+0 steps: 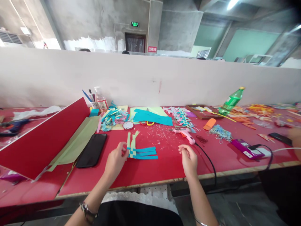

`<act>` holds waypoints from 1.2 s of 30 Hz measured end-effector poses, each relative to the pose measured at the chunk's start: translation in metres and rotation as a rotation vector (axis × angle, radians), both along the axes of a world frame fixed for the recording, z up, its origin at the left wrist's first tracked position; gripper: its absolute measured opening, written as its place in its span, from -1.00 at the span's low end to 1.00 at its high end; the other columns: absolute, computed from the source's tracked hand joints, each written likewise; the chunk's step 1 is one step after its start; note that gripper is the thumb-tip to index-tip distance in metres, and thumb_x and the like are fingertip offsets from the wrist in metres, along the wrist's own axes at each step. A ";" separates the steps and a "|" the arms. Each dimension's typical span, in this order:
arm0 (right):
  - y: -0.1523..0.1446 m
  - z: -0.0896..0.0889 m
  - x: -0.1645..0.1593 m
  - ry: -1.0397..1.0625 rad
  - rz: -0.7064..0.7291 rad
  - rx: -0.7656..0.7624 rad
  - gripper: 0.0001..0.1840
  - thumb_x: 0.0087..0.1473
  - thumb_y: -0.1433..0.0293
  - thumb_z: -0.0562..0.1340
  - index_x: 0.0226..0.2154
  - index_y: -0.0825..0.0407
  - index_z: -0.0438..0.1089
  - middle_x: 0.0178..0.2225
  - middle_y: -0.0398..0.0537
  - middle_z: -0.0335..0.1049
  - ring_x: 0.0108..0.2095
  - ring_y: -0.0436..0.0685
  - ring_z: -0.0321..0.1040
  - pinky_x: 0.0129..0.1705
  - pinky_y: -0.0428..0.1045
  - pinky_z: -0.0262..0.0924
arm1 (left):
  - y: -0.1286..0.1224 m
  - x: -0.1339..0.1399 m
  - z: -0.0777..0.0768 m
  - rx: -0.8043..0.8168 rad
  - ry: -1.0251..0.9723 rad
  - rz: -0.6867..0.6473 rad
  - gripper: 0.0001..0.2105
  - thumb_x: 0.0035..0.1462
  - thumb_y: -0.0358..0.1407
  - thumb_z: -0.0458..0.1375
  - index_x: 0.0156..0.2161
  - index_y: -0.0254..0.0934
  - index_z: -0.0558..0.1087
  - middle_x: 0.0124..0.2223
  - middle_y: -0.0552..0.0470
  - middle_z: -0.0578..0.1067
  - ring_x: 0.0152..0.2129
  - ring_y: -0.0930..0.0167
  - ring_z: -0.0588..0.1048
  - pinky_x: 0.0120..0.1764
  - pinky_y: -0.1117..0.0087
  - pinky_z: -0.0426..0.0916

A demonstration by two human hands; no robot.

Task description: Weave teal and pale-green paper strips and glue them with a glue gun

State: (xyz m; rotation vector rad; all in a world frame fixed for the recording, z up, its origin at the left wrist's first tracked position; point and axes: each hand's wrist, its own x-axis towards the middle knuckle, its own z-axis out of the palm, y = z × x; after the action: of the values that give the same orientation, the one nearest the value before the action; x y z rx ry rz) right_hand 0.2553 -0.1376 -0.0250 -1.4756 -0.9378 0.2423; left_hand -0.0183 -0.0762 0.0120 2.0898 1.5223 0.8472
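My left hand (117, 159) has its fingers curled in a pinch at the left edge of a small piece of woven paper strips (132, 153). Pale green strips point away from me in it, and blue strips run out to the right. The piece lies on the red table (162, 166). To its right, my right hand (189, 160) hovers over the table near the front edge, fingers closed, with nothing visible in them. Just beyond that hand lies a pink glue gun (185, 135) with a black cord.
A black phone (92, 150) lies left, beside a red divider board (47, 138). Farther back are blue paper sheets (152, 117), a pile of paper scraps (114, 117) and a tape roll (128, 125). A purple power strip (246, 149) and a green bottle (232, 102) stand right.
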 end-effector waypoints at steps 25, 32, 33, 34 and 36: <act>-0.018 0.011 -0.091 -1.022 0.209 -0.463 -0.62 0.11 0.21 -0.05 -0.09 -0.05 0.27 -0.01 0.09 0.18 -0.01 0.25 0.09 0.01 0.30 -0.18 | -0.030 0.000 -0.019 0.198 0.396 -0.239 -0.83 0.12 -0.37 -0.05 -0.27 -0.24 0.39 -0.29 0.01 0.43 -0.32 0.39 0.39 -0.30 0.43 0.29; -0.017 0.013 -0.105 -1.036 0.284 -0.427 -0.63 0.10 0.18 -0.05 -0.05 -0.18 0.22 0.04 0.03 0.14 0.00 0.24 0.09 0.00 0.28 -0.12 | -0.028 -0.002 -0.026 0.196 0.339 -0.252 -0.84 0.09 -0.39 -0.03 -0.30 -0.23 0.39 -0.30 0.02 0.42 -0.34 0.40 0.38 -0.29 0.43 0.29; -0.017 0.012 -0.107 -1.033 0.281 -0.426 -0.63 0.10 0.18 -0.04 -0.06 -0.17 0.24 0.04 0.03 0.14 0.00 0.24 0.09 -0.01 0.28 -0.12 | -0.028 -0.002 -0.026 0.196 0.341 -0.251 -0.85 0.09 -0.39 -0.03 -0.29 -0.23 0.39 -0.30 0.02 0.42 -0.34 0.40 0.38 -0.29 0.42 0.29; -0.016 0.011 -0.106 -1.026 0.268 -0.430 -0.65 0.10 0.19 -0.04 -0.08 -0.16 0.25 0.03 0.03 0.15 -0.01 0.24 0.10 -0.01 0.28 -0.12 | -0.028 -0.002 -0.027 0.200 0.342 -0.249 -0.85 0.09 -0.39 -0.03 -0.30 -0.23 0.39 -0.30 0.03 0.42 -0.34 0.40 0.38 -0.29 0.42 0.29; -0.015 0.010 -0.102 -1.003 0.215 -0.443 -0.67 0.09 0.21 -0.02 -0.12 -0.13 0.29 0.00 0.04 0.19 -0.02 0.25 0.11 -0.01 0.28 -0.12 | -0.028 -0.002 -0.027 0.209 0.345 -0.247 -0.85 0.09 -0.40 -0.03 -0.30 -0.23 0.38 -0.30 0.03 0.42 -0.33 0.39 0.38 -0.29 0.41 0.29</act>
State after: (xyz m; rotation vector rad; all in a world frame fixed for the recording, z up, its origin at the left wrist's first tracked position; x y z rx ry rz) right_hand 0.1529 -0.1522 -0.0148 -1.9304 -1.9432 -0.1856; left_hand -0.0205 -0.1040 -0.0151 2.6220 1.3380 0.5983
